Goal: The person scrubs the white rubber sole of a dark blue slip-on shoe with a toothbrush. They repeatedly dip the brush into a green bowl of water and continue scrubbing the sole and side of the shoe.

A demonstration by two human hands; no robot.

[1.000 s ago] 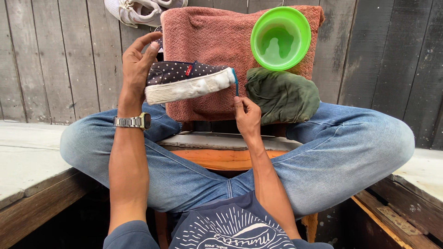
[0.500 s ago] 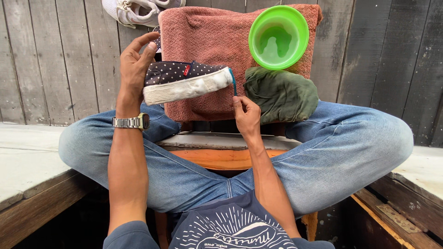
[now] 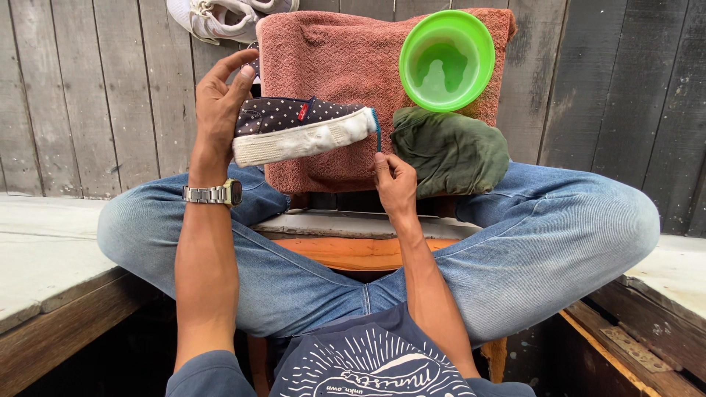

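My left hand (image 3: 218, 110) grips the heel of a dark polka-dot slip-on shoe (image 3: 298, 121) with a white, soapy sole rim, holding it sideways above a reddish-brown towel (image 3: 323, 59). My right hand (image 3: 395, 180) pinches a thin blue-handled brush (image 3: 378, 129) whose tip touches the shoe's toe. A wristwatch sits on my left wrist. I sit cross-legged in blue jeans.
A bright green bowl (image 3: 446, 60) with water stands on the towel's right part. A crumpled olive-green cloth (image 3: 452, 151) lies below it. White sneakers (image 3: 220, 16) lie on the plank floor at the top. Pale ledges (image 3: 44, 242) flank my knees.
None of note: the shoe and both hands keep nearly the same places, with only a slight shift of the brush hand at the toe.
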